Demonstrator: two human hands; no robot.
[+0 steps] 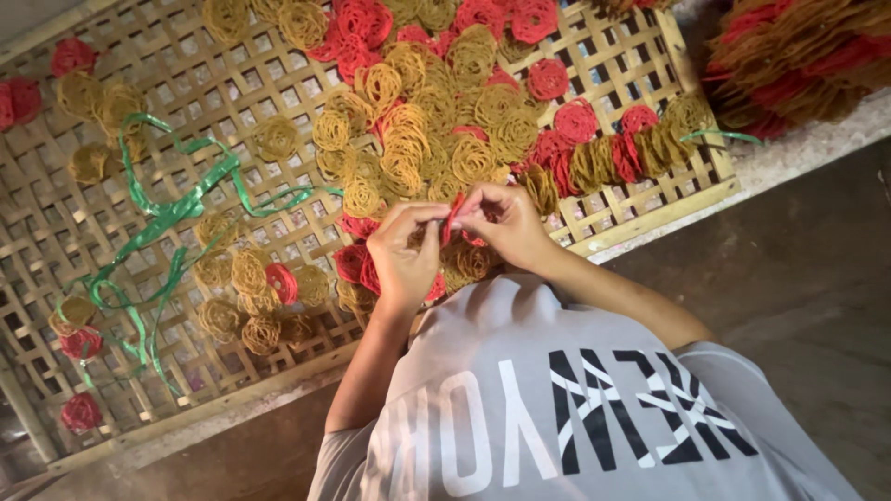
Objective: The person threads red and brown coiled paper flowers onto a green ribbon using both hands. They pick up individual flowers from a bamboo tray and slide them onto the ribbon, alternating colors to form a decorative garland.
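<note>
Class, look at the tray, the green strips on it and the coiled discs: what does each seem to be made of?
Tray: probably split bamboo, matt tan slats woven in an open lattice inside a frame.
Green strips: likely plastic ribbon, thin, glossy, curling.
Coiled discs: red or yellowish, dry-looking strands wound into spirals, perhaps noodle-like crackers; unclear.

You're looking at a woven bamboo tray [640, 199], matt and dry, with rough, stringy noodle coils in tan [406, 148] and red [575, 121]. The green plastic strips [172, 211] shine glossy; your grey shirt [575, 408] is soft cloth.
</note>
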